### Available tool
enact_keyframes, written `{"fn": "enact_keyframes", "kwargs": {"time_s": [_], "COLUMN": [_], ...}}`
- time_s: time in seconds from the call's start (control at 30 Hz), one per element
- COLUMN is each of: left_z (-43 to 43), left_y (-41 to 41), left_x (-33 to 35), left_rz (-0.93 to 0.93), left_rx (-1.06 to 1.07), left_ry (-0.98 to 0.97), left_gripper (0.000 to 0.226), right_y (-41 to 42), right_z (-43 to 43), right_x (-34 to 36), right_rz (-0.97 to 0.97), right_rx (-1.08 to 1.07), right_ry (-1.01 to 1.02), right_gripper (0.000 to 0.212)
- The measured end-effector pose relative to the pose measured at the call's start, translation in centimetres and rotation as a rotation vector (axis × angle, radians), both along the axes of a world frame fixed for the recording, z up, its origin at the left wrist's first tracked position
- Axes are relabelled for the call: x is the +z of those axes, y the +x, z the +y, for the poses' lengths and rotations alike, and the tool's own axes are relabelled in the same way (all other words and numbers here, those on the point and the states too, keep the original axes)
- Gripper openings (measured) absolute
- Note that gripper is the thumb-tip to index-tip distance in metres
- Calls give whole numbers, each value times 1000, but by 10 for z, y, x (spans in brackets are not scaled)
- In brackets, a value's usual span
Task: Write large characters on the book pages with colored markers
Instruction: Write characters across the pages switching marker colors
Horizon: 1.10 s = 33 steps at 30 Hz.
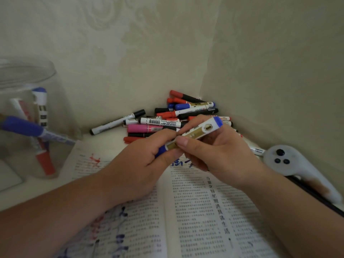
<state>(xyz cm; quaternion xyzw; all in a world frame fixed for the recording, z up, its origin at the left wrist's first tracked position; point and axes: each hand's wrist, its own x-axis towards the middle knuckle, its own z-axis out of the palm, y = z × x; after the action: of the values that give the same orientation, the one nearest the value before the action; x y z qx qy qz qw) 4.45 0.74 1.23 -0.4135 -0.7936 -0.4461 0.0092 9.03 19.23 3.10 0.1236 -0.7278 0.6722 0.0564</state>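
An open book (195, 207) of printed text lies on the table in front of me, with red and blue marker strokes on its pages. Both hands hold a blue marker (200, 130) above it, white and gold barrelled, slanting up to the right. My left hand (147, 161) grips the blue cap end. My right hand (214, 148) pinches the barrel between thumb and fingers. Whether the cap is on or off is hidden by my left fingers.
A pile of markers (173, 116) in red, blue, black and pink lies in the wall corner behind my hands. A clear jar (28, 116) holding several markers stands at the left. A white controller (294, 162) rests at the right beside the book.
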Motion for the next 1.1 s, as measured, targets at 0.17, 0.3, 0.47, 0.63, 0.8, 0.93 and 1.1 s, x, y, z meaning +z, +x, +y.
{"fn": "enact_keyframes", "kwargs": {"time_s": [0.17,0.3,0.47,0.63,0.8,0.93,1.1], "left_z": [1,-1,-3,-3,-3,-9,-7], "left_y": [2,0,-1,0,-2,-17,-23], "left_x": [4,-1,-8,-1,-4,-15,-19], "left_rz": [-14,-11,62,74,-70,-252,-203], "left_rx": [13,18,20,-9,19,162,220], "left_ry": [4,-55,-130,-51,-12,237,269], "left_gripper": [20,22,35,27,24,25,42], "right_y": [-2,-3,-7,-3,-3,-10,-10], "right_z": [2,3,0,-2,8,28,25], "right_x": [-1,-2,-7,-2,5,3,-11], "right_rz": [33,85,175,173,75,-43,-259], "right_rx": [15,12,-48,51,-78,-235,44], "right_ry": [7,18,158,0,-85,-212,-8], "right_gripper": [14,16,18,15,9,3,11]}}
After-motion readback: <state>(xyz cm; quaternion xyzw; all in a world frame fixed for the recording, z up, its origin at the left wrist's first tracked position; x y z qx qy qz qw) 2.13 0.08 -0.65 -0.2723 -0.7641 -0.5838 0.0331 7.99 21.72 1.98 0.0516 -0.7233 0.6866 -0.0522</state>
